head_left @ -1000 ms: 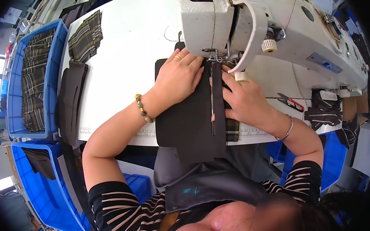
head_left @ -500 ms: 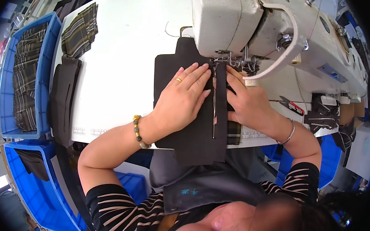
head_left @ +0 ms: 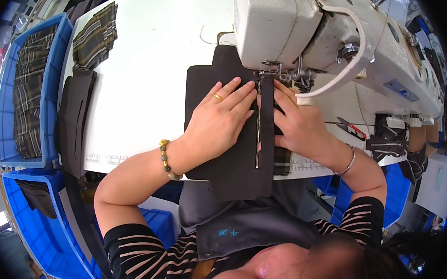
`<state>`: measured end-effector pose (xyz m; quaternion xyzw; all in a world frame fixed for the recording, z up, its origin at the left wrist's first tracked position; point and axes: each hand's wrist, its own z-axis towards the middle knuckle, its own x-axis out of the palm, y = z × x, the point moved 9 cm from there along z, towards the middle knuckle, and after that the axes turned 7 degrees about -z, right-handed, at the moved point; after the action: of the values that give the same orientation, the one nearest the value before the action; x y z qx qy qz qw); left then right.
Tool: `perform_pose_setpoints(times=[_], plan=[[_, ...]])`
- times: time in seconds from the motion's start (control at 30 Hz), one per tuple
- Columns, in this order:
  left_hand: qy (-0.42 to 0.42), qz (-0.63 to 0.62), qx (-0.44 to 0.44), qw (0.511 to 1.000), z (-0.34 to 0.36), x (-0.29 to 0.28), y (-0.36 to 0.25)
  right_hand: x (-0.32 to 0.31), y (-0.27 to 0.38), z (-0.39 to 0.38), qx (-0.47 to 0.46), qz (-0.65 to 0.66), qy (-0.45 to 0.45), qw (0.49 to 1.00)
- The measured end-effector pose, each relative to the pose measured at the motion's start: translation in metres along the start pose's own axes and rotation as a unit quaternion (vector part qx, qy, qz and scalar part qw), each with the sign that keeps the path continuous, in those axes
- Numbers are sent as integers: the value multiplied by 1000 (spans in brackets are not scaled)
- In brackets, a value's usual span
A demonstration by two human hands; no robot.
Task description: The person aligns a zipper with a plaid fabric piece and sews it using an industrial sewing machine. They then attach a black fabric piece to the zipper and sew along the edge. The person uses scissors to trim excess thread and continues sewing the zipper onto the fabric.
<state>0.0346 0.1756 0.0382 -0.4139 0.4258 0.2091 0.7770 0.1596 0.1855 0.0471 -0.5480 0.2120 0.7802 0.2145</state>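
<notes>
Dark cloth (head_left: 236, 162), with a zip (head_left: 258, 131) running lengthwise near its right side, lay flat on the white table (head_left: 135, 83), its upper part close against the head of the sewing machine (head_left: 272, 30) and its lower end hanging past the table's front edge. The left hand (head_left: 219, 124), palm down with fingers extended and slightly spread, rested on the cloth left of the zip, clamped on nothing. Compared with one second earlier, this hand had drawn back toward the person, so that the narrow upper tab of the cloth stood uncovered; over the last half second both hands had hardly shifted. The right hand (head_left: 303, 122) lay on the other side of the zip, its fingers bent against the cloth's right-hand strip; whether they pinched the layers could not be told. The two hands were apart, with the zip between them. The change appeared to place the left hand's support lower on the cloth, beside the upper half of the zip, while the cloth itself kept much the same place at the machine. Checked cloth (head_left: 283, 163) showed beneath the right edge, and small red-handled snips (head_left: 352, 128) lay on the table, beyond the right hand.
</notes>
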Motion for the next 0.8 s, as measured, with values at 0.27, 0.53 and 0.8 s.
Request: perform_pose_setpoints(times=[0.27, 0.53, 0.8], plan=[[-7, 12, 6, 1000, 2, 0, -1, -4, 1, 1, 6, 8, -8, 1000], [-11, 24, 7, 1000, 2, -3, -1, -3, 1, 1, 8, 6, -1, 1000], [-9, 48, 5, 999, 4, -3, -3, -2, 1, 1, 3, 7, -1, 1000]])
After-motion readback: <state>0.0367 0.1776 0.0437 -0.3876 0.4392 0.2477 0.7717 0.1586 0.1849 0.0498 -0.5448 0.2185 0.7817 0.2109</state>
